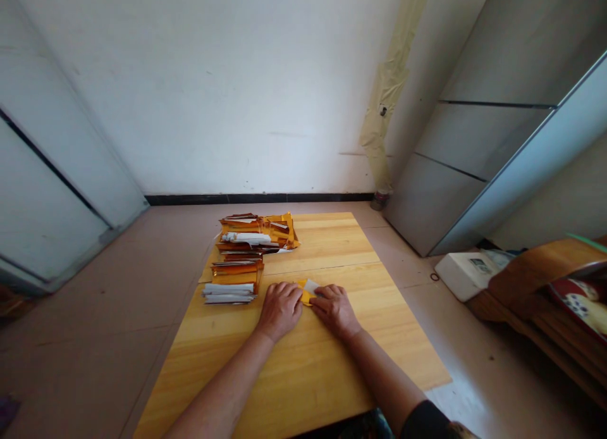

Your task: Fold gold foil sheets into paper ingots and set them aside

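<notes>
A small piece of gold-and-white paper (311, 287) lies on the wooden tabletop (332, 369), between my two hands. At its left edge, my left hand (281, 306) has curled fingers closed on the paper. My right hand (336, 307) grips the other side, its fingertips bent down against the sheet. Part of the paper is hidden under the fingers. To the left of my left hand is a row of folded white and gold papers (232, 292). Behind that row, a larger pile of gold, brown and white folded papers (258, 233) is heaped near the far edge.
Beyond the table stands a white wall (246, 110) with a dark baseboard. A grey refrigerator (450, 154) is at the right, with a white box (465, 274) and a wooden bench (531, 319) nearer. A small can (380, 200) sits on the floor by the wall.
</notes>
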The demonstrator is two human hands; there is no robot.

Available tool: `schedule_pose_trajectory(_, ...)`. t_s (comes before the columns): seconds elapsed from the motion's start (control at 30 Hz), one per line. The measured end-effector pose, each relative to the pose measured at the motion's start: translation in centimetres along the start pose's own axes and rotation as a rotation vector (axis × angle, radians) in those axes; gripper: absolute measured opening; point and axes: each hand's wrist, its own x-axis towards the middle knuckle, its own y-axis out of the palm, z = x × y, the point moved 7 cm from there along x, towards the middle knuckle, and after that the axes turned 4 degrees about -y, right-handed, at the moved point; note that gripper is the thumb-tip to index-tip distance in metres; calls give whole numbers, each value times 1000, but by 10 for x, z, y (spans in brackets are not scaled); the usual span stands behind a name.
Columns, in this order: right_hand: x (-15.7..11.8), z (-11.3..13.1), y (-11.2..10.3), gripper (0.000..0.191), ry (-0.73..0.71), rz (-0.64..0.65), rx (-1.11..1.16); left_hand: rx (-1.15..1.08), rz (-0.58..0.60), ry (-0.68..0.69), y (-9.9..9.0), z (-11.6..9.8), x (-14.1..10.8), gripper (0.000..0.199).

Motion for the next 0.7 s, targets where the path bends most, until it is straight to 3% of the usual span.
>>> schedule_pose_trajectory(0.13, 1, -5, 2, 13, 10, -43, 32, 48, 31, 3, -4, -5, -1, 13)
schedule_pose_trajectory(0.37, 4, -15, 7, 13, 60, -97, 140, 129, -31, 15, 1, -8, 1, 8)
schedule_pose_trajectory(0.5, 3, -13, 3, 13, 61, -109, 156, 149, -53, 7, 2, -9, 1, 12)
schedule_pose_trajectory(0.63, 2, -6, 1, 31, 39, -78, 124, 145, -51, 1, 1, -9, 1, 13)
schedule_pose_trajectory(0.7, 2, -6, 1, 23, 57, -88, 109, 132, -52, -5, 1, -8, 0, 12)
